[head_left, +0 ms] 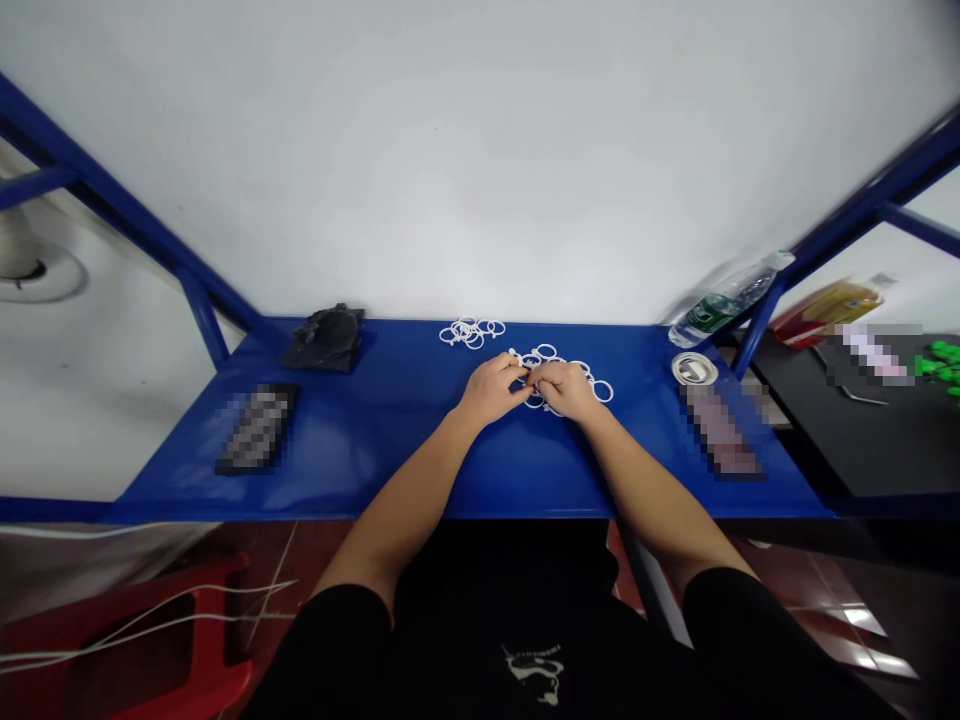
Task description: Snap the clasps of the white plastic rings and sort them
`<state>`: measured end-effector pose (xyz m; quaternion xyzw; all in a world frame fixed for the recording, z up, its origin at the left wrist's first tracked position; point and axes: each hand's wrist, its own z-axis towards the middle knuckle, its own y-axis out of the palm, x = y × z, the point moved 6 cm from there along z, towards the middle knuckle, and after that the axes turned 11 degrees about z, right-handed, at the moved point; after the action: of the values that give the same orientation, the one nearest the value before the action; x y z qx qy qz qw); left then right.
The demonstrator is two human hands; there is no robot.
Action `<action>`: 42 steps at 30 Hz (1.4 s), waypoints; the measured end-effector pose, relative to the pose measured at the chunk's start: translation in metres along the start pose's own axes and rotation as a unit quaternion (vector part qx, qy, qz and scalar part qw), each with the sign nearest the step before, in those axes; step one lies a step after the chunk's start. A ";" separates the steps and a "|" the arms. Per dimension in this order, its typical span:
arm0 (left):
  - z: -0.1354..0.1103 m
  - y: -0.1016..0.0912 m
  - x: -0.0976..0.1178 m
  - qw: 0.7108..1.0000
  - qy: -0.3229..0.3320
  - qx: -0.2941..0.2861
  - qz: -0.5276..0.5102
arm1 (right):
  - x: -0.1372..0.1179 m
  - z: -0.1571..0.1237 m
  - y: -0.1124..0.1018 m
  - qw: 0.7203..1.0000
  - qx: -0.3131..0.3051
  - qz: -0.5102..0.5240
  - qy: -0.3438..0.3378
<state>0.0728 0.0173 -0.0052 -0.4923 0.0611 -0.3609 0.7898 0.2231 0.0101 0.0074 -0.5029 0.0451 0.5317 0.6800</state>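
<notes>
**Q:** Where do your hands stand?

**A:** Your left hand (491, 390) and right hand (566, 388) are drawn together, knuckles up. The fingertips meet on the white rings (545, 352) at the middle of the blue table (390, 440), toward its back edge. The grip is too small to read, so I cannot tell if either hand pinches a ring.

**Q:** Look of the rings, and room around them?

**A:** Thin white hoops lying flat, some overlapping. A second pile (471, 332) lies nearer the table's back edge, apart from your hands. The table's front half shows bare blue. The black cloth (324, 338) is at back left, and the bottle (724, 300) and round tin (694, 369) at back right, all well apart.

**Q:** Axis?

**A:** Each ring is round, so it has none. The cluster runs along the table's length.
</notes>
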 end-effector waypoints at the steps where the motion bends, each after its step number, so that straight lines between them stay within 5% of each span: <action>1: 0.000 0.000 0.000 1.000 -0.003 0.000 0.001 | 0.000 0.000 0.000 1.000 0.000 0.001 -0.004; 6: 0.000 0.001 -0.004 1.000 -0.007 0.009 0.001 | 0.001 0.002 -0.002 1.000 0.013 -0.007 0.004; 14: -0.003 -0.016 -0.007 0.985 -0.010 0.160 -0.059 | 0.007 0.004 -0.013 0.997 0.043 -0.058 0.032; 20: -0.003 -0.017 -0.007 0.975 -0.008 0.190 -0.118 | 0.012 0.006 -0.020 0.994 0.062 -0.080 0.039; 31: -0.004 -0.006 0.004 0.981 0.032 0.120 -0.150 | -0.001 0.005 -0.019 0.996 0.088 -0.034 0.004; 36: -0.003 -0.002 -0.002 0.987 -0.006 0.093 -0.129 | -0.006 0.004 -0.025 0.992 0.126 0.016 0.022; 42: -0.003 -0.003 0.006 0.992 0.042 0.074 -0.095 | 0.000 0.002 -0.022 0.978 0.142 0.127 0.082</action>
<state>0.0743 0.0110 -0.0031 -0.4207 0.0203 -0.4577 0.7830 0.2387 0.0129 0.0225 -0.4333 0.2397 0.5587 0.6653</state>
